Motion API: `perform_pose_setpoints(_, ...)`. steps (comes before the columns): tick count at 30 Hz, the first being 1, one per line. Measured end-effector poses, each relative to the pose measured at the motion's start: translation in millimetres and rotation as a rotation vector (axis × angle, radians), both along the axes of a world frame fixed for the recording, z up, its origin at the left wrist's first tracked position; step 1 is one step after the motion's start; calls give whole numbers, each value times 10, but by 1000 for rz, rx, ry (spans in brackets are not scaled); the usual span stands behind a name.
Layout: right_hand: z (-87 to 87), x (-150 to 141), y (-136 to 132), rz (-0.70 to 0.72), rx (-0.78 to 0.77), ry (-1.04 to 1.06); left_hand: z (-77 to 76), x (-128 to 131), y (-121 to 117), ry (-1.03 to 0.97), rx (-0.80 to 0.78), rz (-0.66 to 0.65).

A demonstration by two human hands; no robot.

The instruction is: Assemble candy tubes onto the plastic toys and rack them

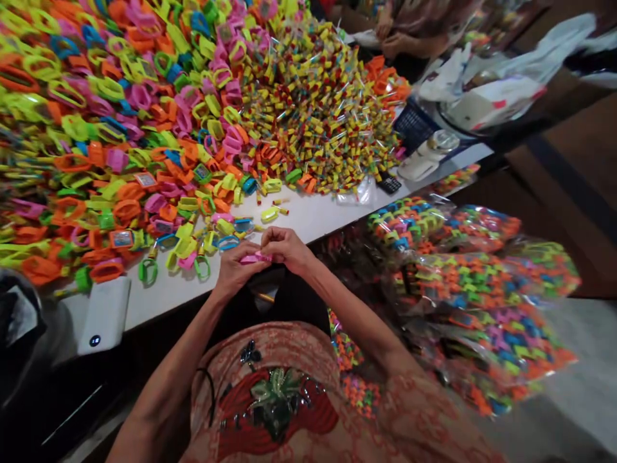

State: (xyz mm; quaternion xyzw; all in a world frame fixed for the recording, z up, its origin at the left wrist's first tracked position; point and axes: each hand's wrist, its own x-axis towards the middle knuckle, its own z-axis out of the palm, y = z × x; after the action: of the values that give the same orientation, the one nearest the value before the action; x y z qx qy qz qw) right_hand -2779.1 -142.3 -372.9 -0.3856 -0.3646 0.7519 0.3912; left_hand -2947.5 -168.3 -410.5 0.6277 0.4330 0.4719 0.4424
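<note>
Between my two hands, just off the table's front edge, is a small pink plastic toy watch [251, 258]. My left hand [234, 267] is closed around its left part. The fingers of my right hand [284, 249] pinch its right end, and they partly hide it. A few loose pieces lie on the white tabletop beyond my hands: a yellow toy watch [269, 215] and a small yellow tube with a red end [280, 202]. Close to my left hand are a blue toy watch [228, 242] and a green one [202, 267].
A large heap of colourful toy watches [144, 96] covers the left of the table [308, 215], beside a pile of yellow-red tubes [322, 109]. A white power bank [105, 315] lies front left. Filled clear bags [482, 289] stand right. A blue basket [413, 125] and another person's hands [398, 44] are behind.
</note>
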Motion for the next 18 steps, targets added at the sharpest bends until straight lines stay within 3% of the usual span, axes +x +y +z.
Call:
perform_pose_setpoints(7, -42, 178, 60, 178, 48, -32, 5, 86, -4, 75, 71, -16)
perform_pose_setpoints(18, -47, 242, 47, 149, 88, -36, 48, 99, 21, 105, 133, -18)
